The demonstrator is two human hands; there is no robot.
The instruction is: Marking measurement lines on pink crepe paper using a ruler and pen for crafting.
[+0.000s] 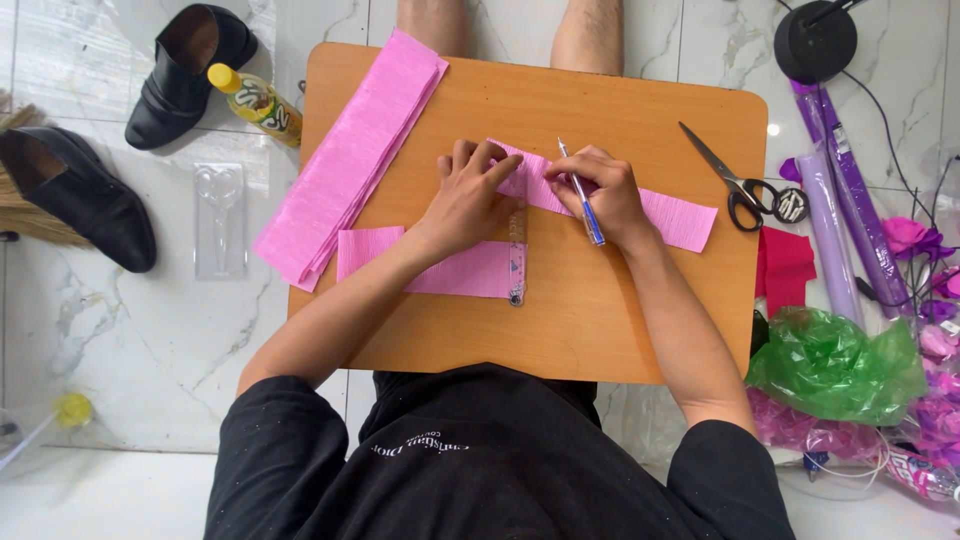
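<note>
On the wooden board (560, 330), the left hand (470, 195) lies flat, pinning a clear ruler (517, 250) across the pink crepe strip (670, 215), while the right hand (605, 195) grips a blue pen (581, 193) beside that ruler's edge, scissors (735, 180) lying near the board's right rim.

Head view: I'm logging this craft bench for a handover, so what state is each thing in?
Left hand: pressed flat on the ruler and paper strip.
Right hand: fingers gripping the pen.
Pen: tip on the paper strip.
Ruler: flat across the strip.
Paper strip: flat on the wooden board.
Pink crepe stack: folded, overhanging the board's left edge.
Scissors: closed.
Bottle: capped, lying down.
</note>
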